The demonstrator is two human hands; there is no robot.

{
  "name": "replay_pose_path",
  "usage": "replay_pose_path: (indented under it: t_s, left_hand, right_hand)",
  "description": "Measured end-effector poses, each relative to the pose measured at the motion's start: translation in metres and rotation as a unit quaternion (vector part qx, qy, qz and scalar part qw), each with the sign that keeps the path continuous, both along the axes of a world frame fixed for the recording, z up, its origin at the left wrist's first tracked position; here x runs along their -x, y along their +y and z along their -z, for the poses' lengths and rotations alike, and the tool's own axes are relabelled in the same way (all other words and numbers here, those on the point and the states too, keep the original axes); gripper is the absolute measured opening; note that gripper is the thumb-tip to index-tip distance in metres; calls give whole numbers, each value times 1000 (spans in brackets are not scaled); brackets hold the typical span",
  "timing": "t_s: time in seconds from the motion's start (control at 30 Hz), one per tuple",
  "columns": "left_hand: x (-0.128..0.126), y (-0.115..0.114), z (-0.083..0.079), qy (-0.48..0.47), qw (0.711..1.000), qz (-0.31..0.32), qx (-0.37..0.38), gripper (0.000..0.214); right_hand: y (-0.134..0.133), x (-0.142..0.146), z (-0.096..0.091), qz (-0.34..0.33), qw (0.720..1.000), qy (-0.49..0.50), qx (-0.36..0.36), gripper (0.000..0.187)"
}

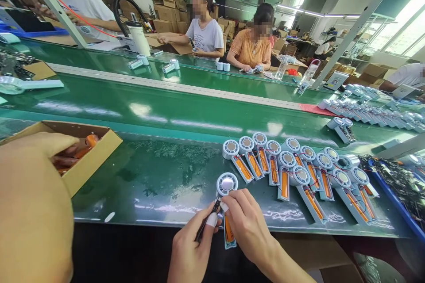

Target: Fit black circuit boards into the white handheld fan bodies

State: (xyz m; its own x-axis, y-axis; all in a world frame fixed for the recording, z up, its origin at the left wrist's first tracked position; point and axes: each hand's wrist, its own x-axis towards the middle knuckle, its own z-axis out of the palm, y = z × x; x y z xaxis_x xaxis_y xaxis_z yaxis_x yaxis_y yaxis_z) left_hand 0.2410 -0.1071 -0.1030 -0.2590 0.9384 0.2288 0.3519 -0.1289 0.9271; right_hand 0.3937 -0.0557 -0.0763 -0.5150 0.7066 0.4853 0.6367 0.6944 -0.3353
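Observation:
Over the table's front edge, a small handheld fan with a round light-blue head lies with its opened handle toward me, an orange battery cell inside. My left hand is closed on a narrow black strip, perhaps a circuit board, beside the handle. White covers wrap my left thumb and a fingertip of my right hand. My right hand is closed, its fingertips pinched at the strip's upper end, just below the fan head. What the right fingertips hold is hidden.
Several opened fans with orange cells and red wires lie at the right, next to a blue tray of black parts. At left, a co-worker's arm reaches into a cardboard box of orange cells. Beyond runs a green conveyor.

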Motion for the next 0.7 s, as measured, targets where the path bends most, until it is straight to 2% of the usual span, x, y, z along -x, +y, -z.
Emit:
replay_pose_path:
  t_s: [0.1, 0.2, 0.27, 0.33, 0.47, 0.6, 0.7]
  left_hand:
    - [4, 1, 2, 48, 998, 1, -42, 27]
    - [12, 6, -2, 26, 998, 50, -14, 27]
    - [17, 11, -6, -3, 997, 80, 7, 27]
    - [20, 15, -8, -18, 995, 94, 8, 25]
    - [23, 18, -6, -11, 996, 91, 5, 24]
    - [27, 13, -3, 10, 995, 77, 56, 30]
    - [28, 9, 0, 16, 993, 77, 90, 38]
  right_hand:
    - [7, -4, -5, -23, 999, 0, 46, 25]
    - [18, -12, -17, -65, 989, 10, 135, 21]
    - [24, -14, -24, -98, 981, 13, 169, 23]
    - [27, -12, -27, -113, 979, 11, 172, 22]
    - [27, -7, -27, -82, 984, 15, 159, 21]
    - [25, -22, -32, -99, 962, 121, 224, 24]
    - [17, -40, -32, -107, 955, 99, 258, 36]
